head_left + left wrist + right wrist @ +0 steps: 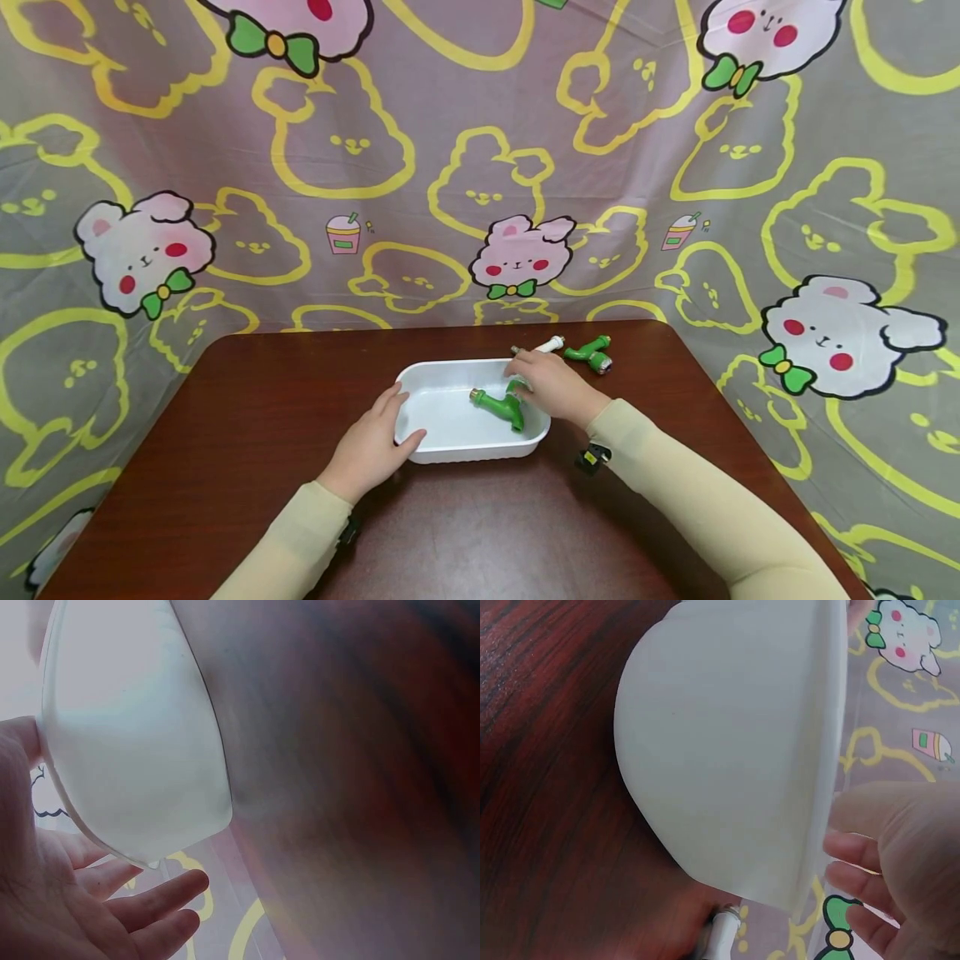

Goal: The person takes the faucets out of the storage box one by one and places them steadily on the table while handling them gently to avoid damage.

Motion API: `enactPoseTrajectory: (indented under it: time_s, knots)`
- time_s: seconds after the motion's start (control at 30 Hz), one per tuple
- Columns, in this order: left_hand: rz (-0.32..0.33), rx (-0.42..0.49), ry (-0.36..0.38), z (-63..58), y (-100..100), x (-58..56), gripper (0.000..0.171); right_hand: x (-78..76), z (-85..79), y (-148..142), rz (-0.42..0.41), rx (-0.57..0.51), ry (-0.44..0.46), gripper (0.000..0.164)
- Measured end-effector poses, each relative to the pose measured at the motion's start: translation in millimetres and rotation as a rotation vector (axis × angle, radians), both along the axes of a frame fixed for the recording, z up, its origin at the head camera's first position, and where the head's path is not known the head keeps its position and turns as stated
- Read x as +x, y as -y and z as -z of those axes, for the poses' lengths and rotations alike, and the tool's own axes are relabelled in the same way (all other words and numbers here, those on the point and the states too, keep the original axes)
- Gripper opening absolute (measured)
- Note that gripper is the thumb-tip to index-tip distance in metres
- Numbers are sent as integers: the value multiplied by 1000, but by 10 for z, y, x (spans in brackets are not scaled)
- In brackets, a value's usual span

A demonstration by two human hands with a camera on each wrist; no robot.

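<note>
A white plastic basin (442,455) stands on the table. My left hand (367,450) rests at its left end, thumb over the near rim and fingers extended along the far side. In the left wrist view those fingers (154,900) look straight and loosely spread. A green faucet (498,406) is inside the basin's right half, spout downward. My right hand (555,387) reaches over the right rim, its fingers curled at the faucet's upper end; the fingertips are partly hidden. In the right wrist view the basin wall (720,750) covers the faucet.
Behind the right hand, a white faucet (551,344) lies partly hidden on the brown table (300,375). Another green faucet (592,353) lies to its right. A patterned cloth (420,108) hangs around the table's back and sides.
</note>
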State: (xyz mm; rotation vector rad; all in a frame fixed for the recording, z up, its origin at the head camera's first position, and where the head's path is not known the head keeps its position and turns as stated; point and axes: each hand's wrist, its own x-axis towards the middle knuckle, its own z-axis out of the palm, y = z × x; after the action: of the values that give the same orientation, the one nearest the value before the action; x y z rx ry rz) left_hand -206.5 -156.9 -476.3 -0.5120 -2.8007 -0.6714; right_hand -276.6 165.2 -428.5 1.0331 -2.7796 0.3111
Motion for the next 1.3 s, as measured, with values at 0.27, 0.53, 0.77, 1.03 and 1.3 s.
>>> enactPoseTrajectory:
  time_s: [0.27, 0.53, 0.77, 1.03, 1.3]
  knots:
    - [-1, 2, 7, -2, 5, 4, 70, -18, 44, 52, -26, 101, 42, 30]
    - [-6, 1, -7, 1, -1, 11, 70, -62, 126, 75, -44, 182, 32, 32]
    - [-7, 4, -20, 0, -3, 17, 70, -40, 116, 98, -25, 215, 40, 35]
    - [-6, 4, -11, 1, 3, 15, 70, -40, 106, 132, -6, 255, 11, 27]
    - [-3, 6, 2, 6, 6, 7, 71, -39, 111, 165, 23, 325, 0, 23]
